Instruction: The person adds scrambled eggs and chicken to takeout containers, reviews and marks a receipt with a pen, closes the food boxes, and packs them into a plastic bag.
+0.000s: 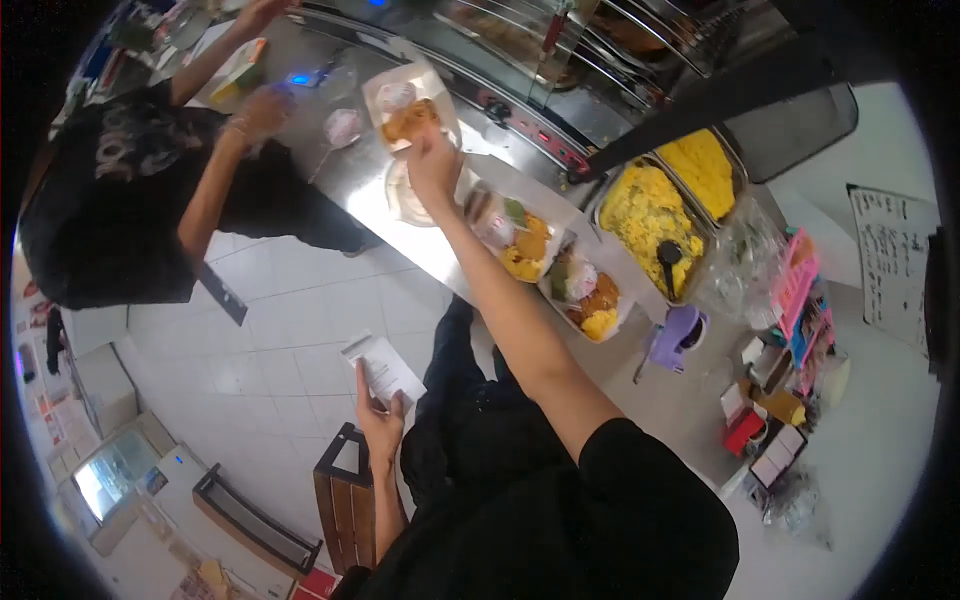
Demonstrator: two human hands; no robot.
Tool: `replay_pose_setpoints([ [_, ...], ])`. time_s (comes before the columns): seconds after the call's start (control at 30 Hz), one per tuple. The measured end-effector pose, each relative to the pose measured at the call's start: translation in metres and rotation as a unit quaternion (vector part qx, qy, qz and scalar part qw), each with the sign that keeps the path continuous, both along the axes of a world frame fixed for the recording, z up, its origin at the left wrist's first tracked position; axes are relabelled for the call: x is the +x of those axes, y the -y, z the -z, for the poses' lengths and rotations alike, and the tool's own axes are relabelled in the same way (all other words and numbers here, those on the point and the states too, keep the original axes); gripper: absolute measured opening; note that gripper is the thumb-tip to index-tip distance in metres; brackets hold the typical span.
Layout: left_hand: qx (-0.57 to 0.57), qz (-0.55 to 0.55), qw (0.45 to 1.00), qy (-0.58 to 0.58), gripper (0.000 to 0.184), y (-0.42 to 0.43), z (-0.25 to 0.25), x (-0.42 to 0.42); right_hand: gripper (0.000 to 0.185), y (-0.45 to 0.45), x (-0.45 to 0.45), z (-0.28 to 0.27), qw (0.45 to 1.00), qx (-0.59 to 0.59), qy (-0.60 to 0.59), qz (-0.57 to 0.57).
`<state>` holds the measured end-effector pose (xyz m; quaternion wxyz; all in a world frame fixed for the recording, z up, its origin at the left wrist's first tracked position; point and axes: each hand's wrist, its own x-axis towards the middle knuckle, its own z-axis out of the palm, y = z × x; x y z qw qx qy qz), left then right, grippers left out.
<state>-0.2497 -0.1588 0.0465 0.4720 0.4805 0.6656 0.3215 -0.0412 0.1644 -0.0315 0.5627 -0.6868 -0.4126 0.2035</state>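
Note:
My left hand (pixel 381 428) pinches a white printed slip of paper (pixel 392 372) low over the tiled floor. Stretched far across the steel counter, my right hand (pixel 434 168) is at the near edge of an open paper food box (pixel 447 100). That box holds a brown fried piece (pixel 408 121) and a wrapped white-and-pink bundle (pixel 394 96). My right fingers are curled by the fried piece; whether they grip anything is hidden. Beside my forearm stand two more filled boxes, one with yellow food (pixel 523 266) and one with brown and yellow food (pixel 599 322).
Metal trays of yellow food (pixel 640 205) stand at the right, a black spoon (pixel 669 262) in one. A purple holder (pixel 680 336) sits nearby. A co-worker in black (pixel 110 190) works at the left end of the counter. A heated display case (pixel 540 60) lines the back.

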Motion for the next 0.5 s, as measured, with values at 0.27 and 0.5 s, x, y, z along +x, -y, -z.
replay_pose_setpoints([
  [0.27,0.013,0.107,0.994,0.022,0.079,-0.028,0.025,0.047,0.008,0.32,0.133,-0.06,0.988,-0.062,0.14,0.011],
  [0.5,0.005,0.209,0.978,-0.025,0.073,-0.029,-0.009,0.086,0.015,0.447,0.424,-0.051,0.898,-0.093,0.211,0.376],
])
